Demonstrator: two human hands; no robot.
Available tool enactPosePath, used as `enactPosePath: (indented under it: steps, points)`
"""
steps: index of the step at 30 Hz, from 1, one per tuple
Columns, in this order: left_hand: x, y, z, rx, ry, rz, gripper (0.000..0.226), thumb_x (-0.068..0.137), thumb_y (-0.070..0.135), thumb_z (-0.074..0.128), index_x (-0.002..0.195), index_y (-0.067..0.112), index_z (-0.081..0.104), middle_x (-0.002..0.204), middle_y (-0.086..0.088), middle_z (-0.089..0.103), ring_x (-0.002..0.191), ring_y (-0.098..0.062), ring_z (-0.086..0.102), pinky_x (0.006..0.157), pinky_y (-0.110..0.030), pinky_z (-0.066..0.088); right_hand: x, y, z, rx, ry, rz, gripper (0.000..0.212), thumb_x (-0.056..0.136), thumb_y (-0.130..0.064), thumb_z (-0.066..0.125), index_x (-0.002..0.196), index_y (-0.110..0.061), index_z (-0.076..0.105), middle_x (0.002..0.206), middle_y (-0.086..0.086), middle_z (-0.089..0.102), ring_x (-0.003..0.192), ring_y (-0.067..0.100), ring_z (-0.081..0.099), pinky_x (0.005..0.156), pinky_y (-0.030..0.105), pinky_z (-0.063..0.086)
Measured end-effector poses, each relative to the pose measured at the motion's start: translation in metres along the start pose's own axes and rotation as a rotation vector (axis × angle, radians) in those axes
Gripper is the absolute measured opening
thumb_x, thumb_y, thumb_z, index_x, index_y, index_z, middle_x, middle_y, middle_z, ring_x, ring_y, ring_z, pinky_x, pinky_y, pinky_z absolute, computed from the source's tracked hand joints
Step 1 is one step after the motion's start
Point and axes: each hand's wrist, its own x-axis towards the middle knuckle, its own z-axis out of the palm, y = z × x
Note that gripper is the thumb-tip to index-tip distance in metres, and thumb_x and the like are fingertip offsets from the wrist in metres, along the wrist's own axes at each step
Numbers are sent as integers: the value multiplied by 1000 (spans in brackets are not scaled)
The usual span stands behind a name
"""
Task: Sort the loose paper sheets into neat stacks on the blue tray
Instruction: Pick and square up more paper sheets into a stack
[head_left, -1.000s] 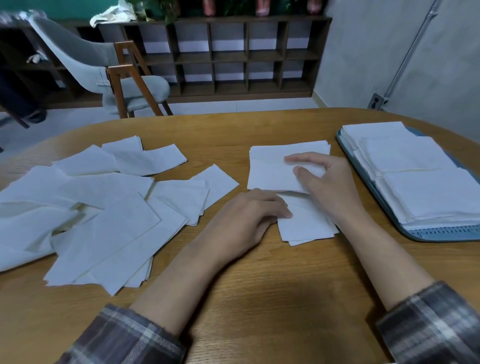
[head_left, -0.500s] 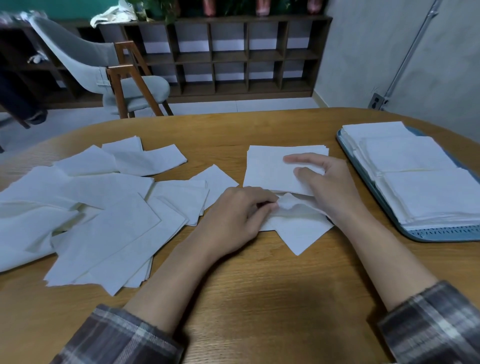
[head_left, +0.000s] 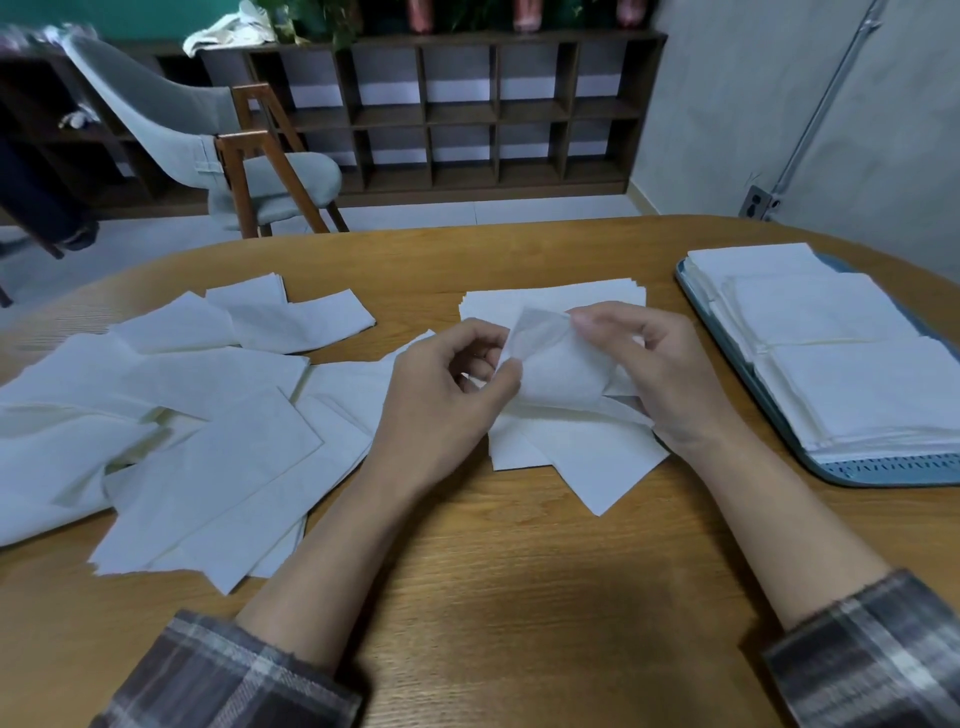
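The left hand (head_left: 447, 384) and right hand (head_left: 660, 374) each pinch one curled sheet (head_left: 556, 374) held between them, possibly a folded one. The blue tray (head_left: 883, 470) lies to the right, nearer the right hand.

The crumpled sheet (head_left: 558, 369) reads as a soft blur on my feed, and I cannot tell whether it is one sheet or several. It covers some fingertips of the left hand (head_left: 441, 400) and of the right hand (head_left: 665, 374), and it hides the near part of the small stack (head_left: 550, 299) behind. The loose pile (head_left: 156, 415) runs off the left edge, the blue tray (head_left: 883, 470) off the right, its floor buried under the tray stacks (head_left: 857, 384). Both plaid sleeves (head_left: 228, 675) are cut by the bottom edge
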Motion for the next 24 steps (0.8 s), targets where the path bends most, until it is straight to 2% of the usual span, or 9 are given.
enactPosePath:
  steps: [1, 3, 7, 9, 12, 14, 17, 21, 24]
  points:
    - [0, 1, 0, 4, 8, 1, 13, 93, 11, 75, 102, 20, 76, 86, 2, 71, 74, -5, 61, 66, -16, 45, -1, 0, 1, -65, 0, -47, 16, 98, -32, 74, 97, -19, 83, 100, -3, 80, 91, 14, 74, 76, 29, 55]
    - [-1, 3, -1, -14, -21, -8, 16, 93, 13, 77, 106, 21, 75, 87, 8, 72, 77, -6, 64, 69, -16, 49, -2, 2, 1, -111, 30, -76, 10, 98, -25, 75, 98, -18, 82, 99, -2, 80, 89, 15, 74, 73, 29, 56]
    - [0, 1, -3, 35, -162, -52, 12, 90, 23, 83, 99, 24, 75, 81, 1, 76, 72, -11, 63, 67, -21, 47, 0, 3, 0, -48, 108, -45, 10, 96, -28, 77, 99, -20, 82, 100, -2, 80, 95, 19, 76, 84, 43, 59]
    - [2, 2, -6, 38, -144, -59, 6, 91, 24, 82, 93, 23, 77, 83, 2, 77, 75, -12, 66, 68, -23, 45, 0, 2, 0, -15, 132, -37, 10, 95, -29, 77, 99, -20, 83, 101, -1, 80, 98, 19, 76, 89, 47, 58]
    - [4, 6, -15, -41, -25, -69, 4, 93, 24, 79, 91, 21, 79, 90, 5, 78, 86, -13, 71, 73, -28, 51, 1, 1, 0, 7, 137, -37, 10, 96, -29, 77, 97, -21, 83, 103, -1, 80, 102, 21, 75, 98, 49, 55]
    - [6, 6, -21, -45, 51, -67, 11, 94, 29, 79, 89, 19, 78, 91, 6, 78, 90, -17, 72, 73, -31, 53, 0, 0, 0, 12, 111, -28, 10, 97, -29, 76, 97, -22, 83, 105, -1, 81, 104, 21, 75, 100, 47, 53]
    - [7, 6, -26, -9, 101, -59, 14, 93, 34, 79, 88, 21, 78, 89, 10, 77, 84, -9, 71, 66, -23, 51, -2, -1, 2, -24, 38, -6, 8, 98, -28, 74, 99, -25, 81, 109, -4, 80, 106, 19, 74, 101, 43, 54]
    - [8, 8, -32, -12, 70, -47, 11, 94, 31, 79, 90, 21, 80, 90, 10, 78, 87, -8, 73, 69, -22, 56, -5, -4, 4, -27, -49, 11, 12, 100, -22, 71, 111, -22, 76, 113, -5, 78, 103, 18, 75, 88, 34, 56]
    - [8, 7, -30, 10, 28, -48, 10, 94, 30, 79, 89, 21, 80, 87, 9, 78, 84, -11, 72, 68, -24, 54, -6, -6, 6, -4, -101, -2, 28, 97, -23, 73, 124, -25, 68, 116, -3, 76, 104, 17, 74, 81, 27, 56]
